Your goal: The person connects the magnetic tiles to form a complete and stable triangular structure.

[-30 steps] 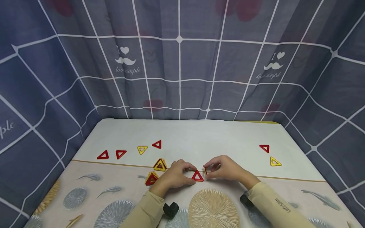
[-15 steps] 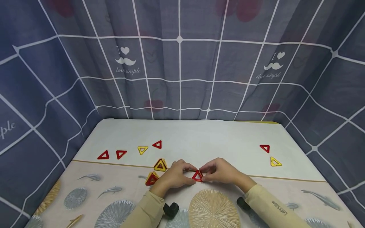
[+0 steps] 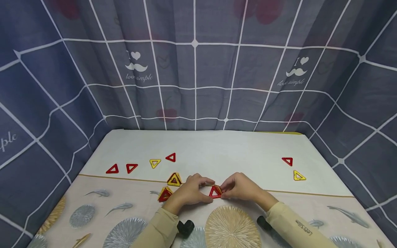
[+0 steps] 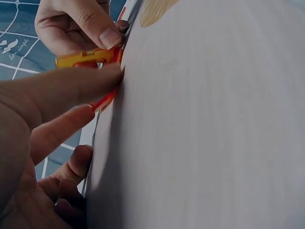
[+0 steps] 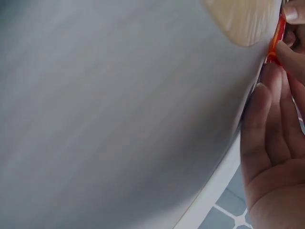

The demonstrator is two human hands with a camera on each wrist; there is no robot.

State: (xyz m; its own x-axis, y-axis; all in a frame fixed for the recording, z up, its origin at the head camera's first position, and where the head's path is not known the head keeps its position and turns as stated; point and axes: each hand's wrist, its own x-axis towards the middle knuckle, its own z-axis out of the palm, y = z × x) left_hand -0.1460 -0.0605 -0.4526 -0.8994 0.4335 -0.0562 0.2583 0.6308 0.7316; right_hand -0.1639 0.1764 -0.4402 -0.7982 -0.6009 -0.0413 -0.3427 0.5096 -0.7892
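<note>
In the head view, a red triangle magnetic tile point(image 3: 214, 197) lies between the two hands at the front middle. The left hand point(image 3: 193, 189) holds it from the left, thumb at its lower corner and index finger near its tip. From the right, the right hand point(image 3: 242, 186) pinches a second triangle tile point(image 3: 219, 189), which leans against the red one along its right edge. That second tile point(image 4: 76, 60) looks yellow-orange in the left wrist view, partly hidden by fingers. Only a thin red-orange strip of the tiles point(image 5: 278, 38) shows in the right wrist view.
Two small pyramids of tiles, one mostly yellow point(image 3: 174, 179) and one red and yellow point(image 3: 165, 194), stand left of the left hand. Several loose red and yellow triangles lie farther left; a red point(image 3: 287, 161) and a yellow triangle point(image 3: 299, 175) lie right. A gridded curtain point(image 3: 211, 69) surrounds the table.
The right hand has moved left, bringing its tile from a short distance away up against the red triangle. The left hand has stayed nearly in place.
</note>
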